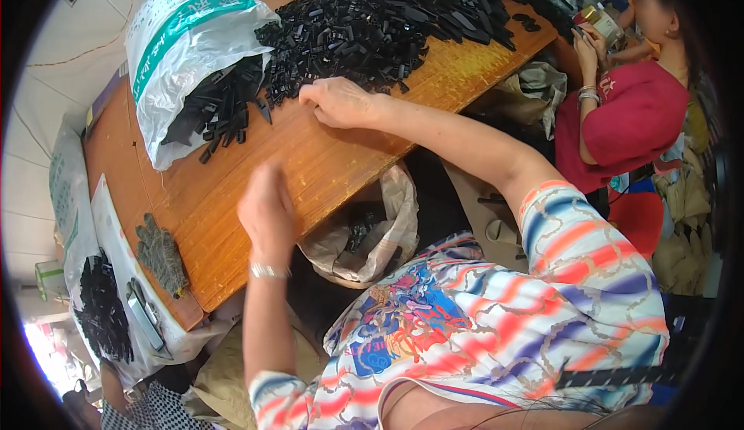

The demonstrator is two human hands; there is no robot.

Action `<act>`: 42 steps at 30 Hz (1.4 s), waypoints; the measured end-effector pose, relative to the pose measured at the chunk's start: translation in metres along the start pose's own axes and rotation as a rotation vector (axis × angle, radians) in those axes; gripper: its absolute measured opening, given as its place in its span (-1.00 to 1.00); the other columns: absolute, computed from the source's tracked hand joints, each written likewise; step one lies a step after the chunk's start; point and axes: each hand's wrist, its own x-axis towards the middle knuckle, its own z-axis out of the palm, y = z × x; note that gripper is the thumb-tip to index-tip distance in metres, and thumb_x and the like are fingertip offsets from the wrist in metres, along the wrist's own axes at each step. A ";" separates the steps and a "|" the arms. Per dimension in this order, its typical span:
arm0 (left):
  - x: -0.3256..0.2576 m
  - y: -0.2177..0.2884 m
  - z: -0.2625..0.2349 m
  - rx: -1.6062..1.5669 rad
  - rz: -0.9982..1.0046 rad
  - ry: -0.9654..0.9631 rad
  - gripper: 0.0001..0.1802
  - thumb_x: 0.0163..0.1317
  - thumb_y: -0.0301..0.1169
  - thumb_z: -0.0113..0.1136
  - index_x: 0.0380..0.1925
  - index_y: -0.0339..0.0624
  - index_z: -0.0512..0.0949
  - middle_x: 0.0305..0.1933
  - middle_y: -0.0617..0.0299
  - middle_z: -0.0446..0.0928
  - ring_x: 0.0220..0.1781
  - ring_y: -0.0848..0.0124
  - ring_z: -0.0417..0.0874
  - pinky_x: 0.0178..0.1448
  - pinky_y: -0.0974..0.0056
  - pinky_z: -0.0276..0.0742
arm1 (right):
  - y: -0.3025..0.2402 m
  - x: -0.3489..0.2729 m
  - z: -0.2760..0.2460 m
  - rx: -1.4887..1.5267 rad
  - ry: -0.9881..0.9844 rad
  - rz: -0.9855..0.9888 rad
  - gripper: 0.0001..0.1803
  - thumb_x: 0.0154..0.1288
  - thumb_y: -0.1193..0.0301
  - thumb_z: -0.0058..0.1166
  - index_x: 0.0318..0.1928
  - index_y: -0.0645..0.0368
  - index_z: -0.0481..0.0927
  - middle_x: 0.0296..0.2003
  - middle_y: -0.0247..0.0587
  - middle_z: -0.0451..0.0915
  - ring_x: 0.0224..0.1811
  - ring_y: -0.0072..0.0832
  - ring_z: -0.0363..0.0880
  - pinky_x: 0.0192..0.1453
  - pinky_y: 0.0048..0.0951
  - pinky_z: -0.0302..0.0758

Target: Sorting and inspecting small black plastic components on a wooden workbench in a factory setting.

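Observation:
My right hand (339, 103) is at the near edge of a large heap of small black plastic pieces (341, 35). Its fingers are curled together, and whatever they may hold is too small to make out. Over the wooden table's front part hovers my left hand (267, 204), smeared by motion, its fingers not clear. A white plastic sack with a green band (194, 43) lies on its side to the left of the heap. Longer black strips (229, 108) spill from its mouth onto the table (209, 205).
Below the table edge, an open pale bag (399, 213) holds some black pieces. A grey knitted glove (161, 256) lies at the table's left end, near another pile of black parts (105, 306). A co-worker in a red shirt (632, 112) sits at the right, hands raised.

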 end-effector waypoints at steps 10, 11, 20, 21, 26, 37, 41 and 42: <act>0.103 -0.070 0.036 0.326 0.189 -0.299 -0.82 -0.03 -0.59 0.16 -0.37 -0.17 0.47 -0.24 0.10 0.41 -0.08 0.13 0.50 -0.11 0.12 0.52 | -0.036 -0.033 -0.021 0.817 -0.213 0.360 -0.89 0.21 0.55 0.11 -0.34 0.30 0.44 -0.52 -0.24 0.58 -0.59 -0.56 0.58 -0.49 -0.52 0.49; 0.103 -0.071 0.038 0.326 0.191 -0.300 -0.82 -0.03 -0.59 0.16 -0.37 -0.17 0.47 -0.24 0.10 0.41 -0.08 0.13 0.50 -0.11 0.12 0.52 | -0.037 -0.036 -0.023 0.864 -0.233 0.374 -0.89 0.21 0.55 0.12 -0.33 0.30 0.46 -0.51 -0.25 0.59 -0.57 -0.58 0.58 -0.48 -0.54 0.50; 0.054 -0.058 0.033 -0.674 -0.341 -0.085 -0.82 0.35 -0.43 0.01 -0.11 -0.23 0.32 -0.27 0.17 0.51 -0.31 0.38 0.56 -0.19 0.34 0.53 | -0.072 -0.020 -0.024 1.031 0.076 0.266 -0.91 0.22 0.59 0.10 -0.25 0.32 0.54 -0.43 -0.32 0.58 -0.49 -0.67 0.55 -0.42 -0.64 0.49; 0.045 -0.041 0.033 -1.018 -0.491 -0.099 -0.81 0.39 -0.43 -0.05 -0.06 -0.23 0.29 -0.27 0.22 0.50 -0.28 0.47 0.54 -0.18 0.37 0.53 | -0.078 -0.019 -0.027 1.043 0.115 0.281 -0.92 0.22 0.59 0.10 -0.25 0.32 0.53 -0.42 -0.33 0.58 -0.48 -0.68 0.54 -0.43 -0.65 0.48; 0.016 -0.005 0.023 -1.482 -0.641 -0.012 -0.70 0.42 -0.37 -0.06 0.09 -0.21 0.28 -0.24 0.33 0.46 -0.29 0.59 0.48 -0.19 0.48 0.48 | -0.095 -0.013 -0.012 1.020 0.239 0.244 -0.92 0.27 0.58 0.07 -0.23 0.32 0.53 -0.40 -0.33 0.56 -0.43 -0.67 0.54 -0.41 -0.64 0.50; 0.003 0.011 0.014 -1.408 -0.626 0.006 -0.76 0.44 -0.34 -0.09 0.02 -0.17 0.28 -0.42 0.38 0.40 -0.55 0.70 0.25 -0.52 0.60 0.12 | -0.107 -0.017 -0.011 0.621 0.325 0.109 -0.87 0.19 0.54 0.15 -0.25 0.32 0.57 -0.36 -0.17 0.58 -0.35 -0.47 0.59 -0.27 -0.48 0.52; 0.002 0.016 0.015 -1.355 -0.630 0.020 -0.77 0.45 -0.33 -0.10 0.01 -0.16 0.28 -0.48 0.42 0.36 -0.58 0.72 0.21 -0.55 0.60 0.07 | -0.108 -0.021 -0.011 0.500 0.289 0.098 -0.86 0.17 0.52 0.15 -0.26 0.30 0.55 -0.34 -0.08 0.59 -0.32 -0.32 0.61 -0.23 -0.40 0.53; 0.001 0.016 0.015 -1.355 -0.632 0.018 -0.77 0.45 -0.33 -0.10 0.01 -0.16 0.28 -0.48 0.42 0.36 -0.58 0.72 0.21 -0.55 0.60 0.07 | -0.107 -0.022 -0.011 0.500 0.289 0.101 -0.86 0.17 0.52 0.15 -0.26 0.30 0.55 -0.34 -0.08 0.59 -0.32 -0.32 0.61 -0.23 -0.40 0.53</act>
